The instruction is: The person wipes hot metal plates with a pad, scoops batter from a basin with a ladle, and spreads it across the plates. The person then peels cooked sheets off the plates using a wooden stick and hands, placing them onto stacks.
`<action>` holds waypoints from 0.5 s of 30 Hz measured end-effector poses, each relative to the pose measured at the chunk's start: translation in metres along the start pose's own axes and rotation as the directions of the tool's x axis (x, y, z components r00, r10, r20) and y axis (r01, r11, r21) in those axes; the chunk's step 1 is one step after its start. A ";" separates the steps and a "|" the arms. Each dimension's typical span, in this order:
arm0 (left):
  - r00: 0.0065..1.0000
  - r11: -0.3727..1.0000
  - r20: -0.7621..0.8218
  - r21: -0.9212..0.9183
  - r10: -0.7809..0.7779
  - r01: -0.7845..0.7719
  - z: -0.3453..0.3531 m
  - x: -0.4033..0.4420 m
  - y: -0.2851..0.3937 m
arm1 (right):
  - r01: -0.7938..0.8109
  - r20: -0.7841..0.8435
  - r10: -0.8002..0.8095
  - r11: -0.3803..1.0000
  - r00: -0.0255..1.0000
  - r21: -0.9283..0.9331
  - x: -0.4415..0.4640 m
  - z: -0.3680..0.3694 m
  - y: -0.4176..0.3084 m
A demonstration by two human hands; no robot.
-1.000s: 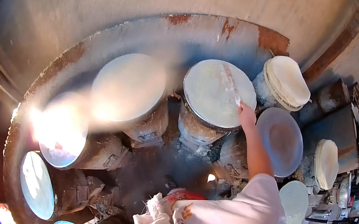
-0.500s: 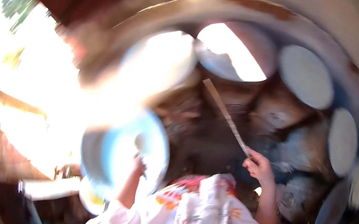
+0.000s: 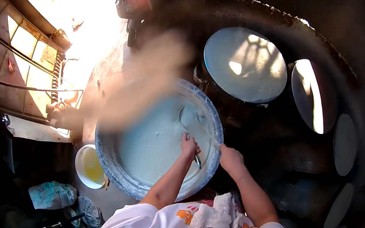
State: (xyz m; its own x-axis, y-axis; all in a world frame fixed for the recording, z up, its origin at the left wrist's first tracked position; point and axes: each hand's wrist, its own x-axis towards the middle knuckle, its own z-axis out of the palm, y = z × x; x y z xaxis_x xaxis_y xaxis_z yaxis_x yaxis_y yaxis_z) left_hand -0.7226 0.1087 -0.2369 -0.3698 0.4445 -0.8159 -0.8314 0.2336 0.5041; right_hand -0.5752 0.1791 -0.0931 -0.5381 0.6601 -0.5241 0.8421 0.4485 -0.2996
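A large round basin (image 3: 111, 169) with a batter-splashed rim holds pale, milky batter (image 3: 144, 143). My left hand (image 3: 190, 146) is closed around the handle of a metal ladle (image 3: 184, 122), whose round head lies at the batter's surface near the right side. My right hand (image 3: 231, 159), at the basin's right rim, grips a thin flat stick (image 3: 209, 135). The stick slants up and left over the batter, close to the ladle; whether its tip is in the batter I cannot tell.
Round griddle plates stand in an arc: a pale-topped one (image 3: 241, 68), a brightly lit one (image 3: 312, 95) and several at the right. A white bucket (image 3: 85, 165) with yellow liquid sits left of the basin, above plastic bags (image 3: 53, 195). A beige blur hides part of the basin.
My view has swung left, bringing the basin to the middle. My right hand has brought the stick from over the griddles to the basin. My left hand keeps the ladle over the basin.
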 end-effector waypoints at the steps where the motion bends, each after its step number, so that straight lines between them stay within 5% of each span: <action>1: 0.997 0.986 0.031 -0.148 -0.078 0.081 0.001 -0.001 -0.008 | 0.002 0.039 -0.002 1.000 0.999 0.009 -0.003 0.015 -0.006; 5: 0.981 0.854 0.151 -0.488 -0.119 0.178 0.020 -0.020 -0.010 | -0.070 0.093 0.050 0.972 0.994 0.222 -0.032 0.023 -0.004; 6: 0.975 0.811 0.191 -0.549 -0.112 0.201 0.022 -0.020 -0.014 | 0.093 -0.059 -0.084 0.982 0.995 0.165 -0.027 0.058 0.021; 8: 0.970 0.707 0.214 -0.669 -0.113 0.230 0.035 -0.049 -0.003 | 0.103 -0.013 -0.107 0.905 0.994 0.413 -0.042 0.043 0.020; 10: 0.920 0.549 0.386 -0.756 -0.066 0.356 0.030 -0.070 0.005 | -0.226 0.290 0.006 0.644 0.957 0.731 -0.073 0.003 0.008; 13: 0.720 0.394 0.691 -0.679 0.059 0.619 0.033 -0.131 0.047 | -0.271 0.337 -0.119 0.378 0.934 0.885 -0.090 -0.009 0.021; 15: 0.532 0.447 0.818 -0.568 0.216 0.691 0.033 -0.171 0.067 | -0.252 0.321 -0.284 0.253 0.904 0.934 -0.099 -0.034 0.027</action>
State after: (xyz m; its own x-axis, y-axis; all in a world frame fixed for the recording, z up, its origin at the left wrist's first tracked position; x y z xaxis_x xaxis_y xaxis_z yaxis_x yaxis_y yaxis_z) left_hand -0.7010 0.0764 -0.0542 -0.0370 0.9949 -0.0938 -0.8630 -0.0791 -0.4990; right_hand -0.5006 0.1456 -0.0223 -0.7132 0.2760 -0.6443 0.3836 -0.6157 -0.6883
